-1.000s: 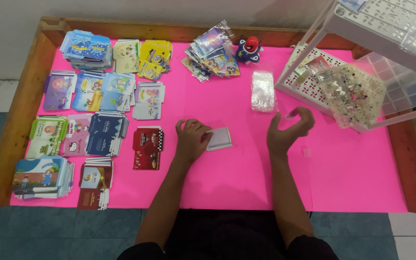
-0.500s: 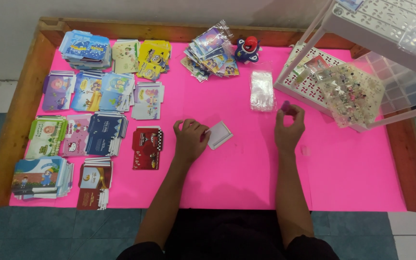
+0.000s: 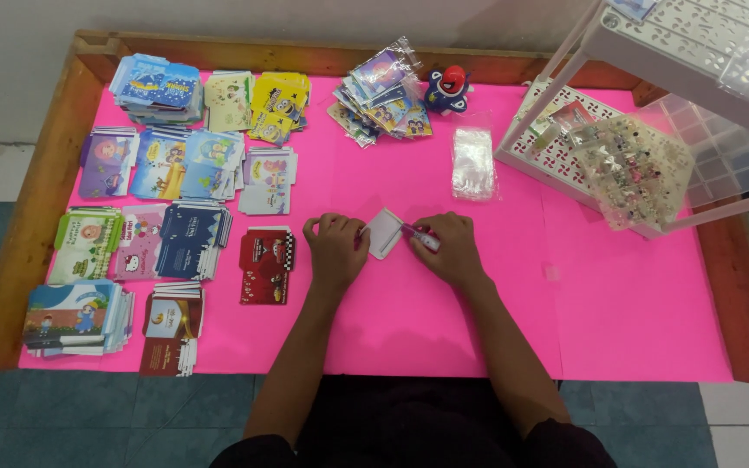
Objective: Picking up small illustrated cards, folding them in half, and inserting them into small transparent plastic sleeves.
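My left hand (image 3: 334, 249) rests on the pink table cover (image 3: 409, 321) with its fingertips pinching the left edge of a small white packet (image 3: 383, 232). My right hand (image 3: 448, 247) lies just right of that packet and holds a small pen-like item with a pink and white body (image 3: 420, 237), its tip touching the packet. Both hands sit close together at the middle of the table.
Stacks of colourful printed envelopes (image 3: 175, 165) fill the left half, with a red stack (image 3: 264, 264) nearest my left hand. Clear plastic sleeves (image 3: 472, 160), a loose card pile (image 3: 381, 95) and a small toy (image 3: 448, 88) lie behind. A white rack (image 3: 582, 147) stands at right.
My right hand has come back from the white rack at the right to the packet, now with the small pen-like item in it. My left hand stayed by the packet.
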